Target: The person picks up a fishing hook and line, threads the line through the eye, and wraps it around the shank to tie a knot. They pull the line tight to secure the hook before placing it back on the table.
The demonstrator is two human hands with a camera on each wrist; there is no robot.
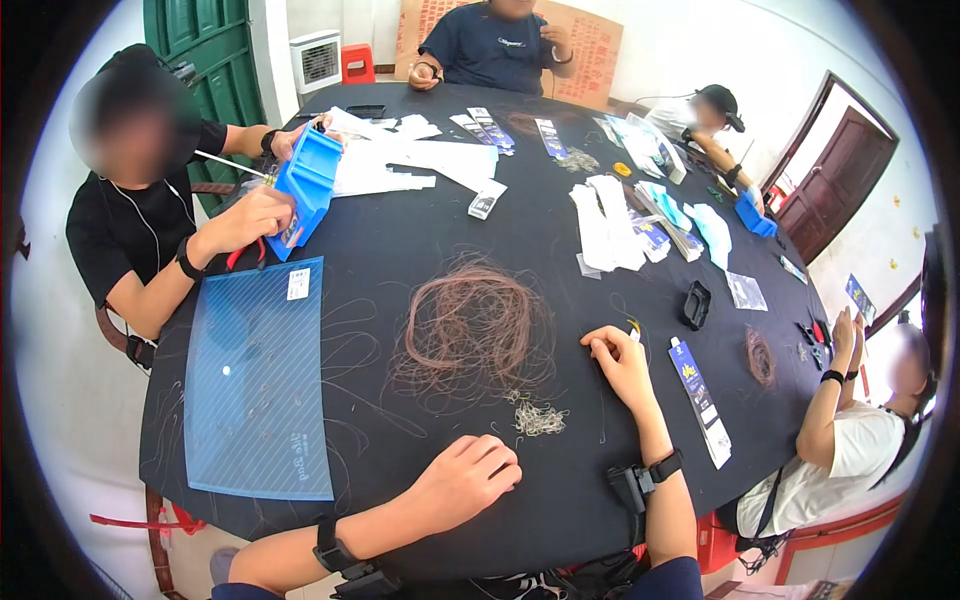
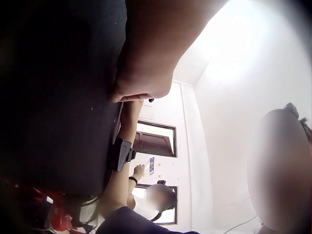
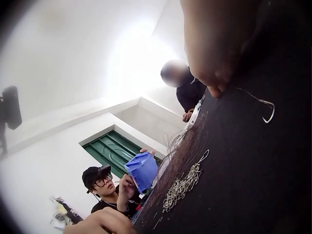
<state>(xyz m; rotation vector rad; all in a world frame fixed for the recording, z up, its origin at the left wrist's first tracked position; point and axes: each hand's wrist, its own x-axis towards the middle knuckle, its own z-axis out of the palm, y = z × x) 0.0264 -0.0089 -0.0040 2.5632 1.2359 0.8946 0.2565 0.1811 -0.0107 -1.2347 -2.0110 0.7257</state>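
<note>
The left hand (image 1: 465, 482) rests on the black tabletop with loosely bent fingers, left of and below a small heap of metal hooks (image 1: 540, 419). Beyond the heap to the right, the right hand (image 1: 622, 368) lies on the table, its fingers relaxed. In the right wrist view, a single hook (image 3: 268, 112) on a thin line lies beside the right hand (image 3: 214, 53); whether the line touches the fingertips is unclear. The left wrist view shows the left hand (image 2: 146, 78) against the dark surface. A tangled coil of reddish-brown line (image 1: 470, 325) lies beyond both hands.
A blue translucent bag (image 1: 255, 390) lies at the left, printed cards (image 1: 700, 400) at the right. White strips (image 1: 610, 225) and a black tray (image 1: 696, 305) are farther back. Several people sit round the table; one at the left holds a blue box (image 1: 310, 180).
</note>
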